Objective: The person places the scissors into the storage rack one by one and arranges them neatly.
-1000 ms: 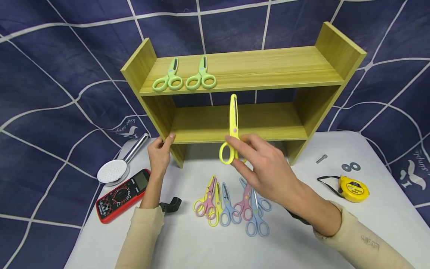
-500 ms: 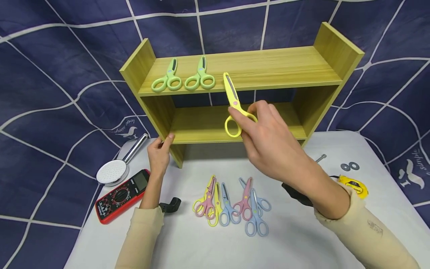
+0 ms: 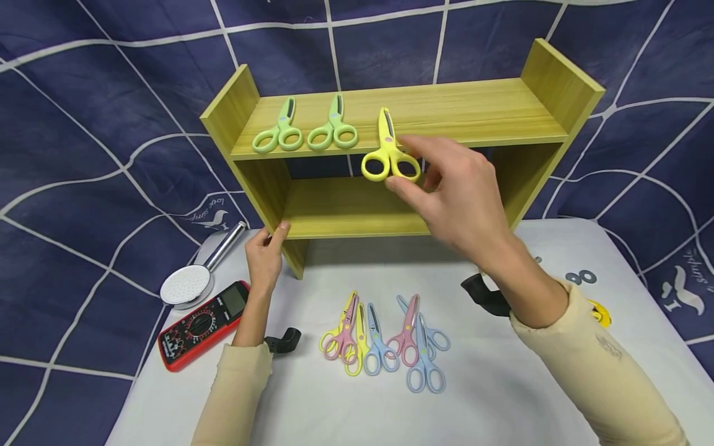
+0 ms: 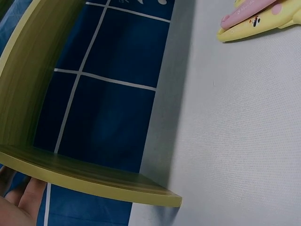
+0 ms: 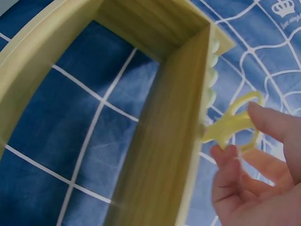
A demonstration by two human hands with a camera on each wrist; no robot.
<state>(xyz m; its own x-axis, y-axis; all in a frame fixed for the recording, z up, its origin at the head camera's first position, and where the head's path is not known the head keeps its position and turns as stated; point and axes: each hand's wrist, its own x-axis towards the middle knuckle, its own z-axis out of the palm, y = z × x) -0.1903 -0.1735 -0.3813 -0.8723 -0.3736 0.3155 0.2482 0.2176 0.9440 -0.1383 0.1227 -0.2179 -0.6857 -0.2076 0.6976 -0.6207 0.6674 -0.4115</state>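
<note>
My right hand point(image 3: 465, 186) pinches the handles of yellow scissors point(image 3: 387, 145) between thumb and fingers. Their blades point away, over the top board's front edge, and the handles stick out in front of it. In the right wrist view the yellow scissors point(image 5: 225, 128) are at that board's edge; whether they touch it is unclear. Two pairs of green scissors, one further left point(image 3: 279, 129) and one nearer point(image 3: 333, 127), lie on the top board of the wooden shelf point(image 3: 446, 108). My left hand point(image 3: 264, 260) grips the shelf's left side panel, with fingers point(image 4: 32, 195) outside it.
On the white table in front lie several yellow, pink point(image 3: 347, 337) and blue scissors point(image 3: 426, 368), partly overlapping. A shower head point(image 3: 186, 286) and a red multimeter point(image 3: 203, 325) are at left. Washers point(image 3: 580, 277) and a mostly hidden yellow tape measure point(image 3: 600, 313) lie at right.
The right hand has raised the yellow scissors from before the lower board to the top board's edge, turning them so both handle loops show. The left hand stays put.
</note>
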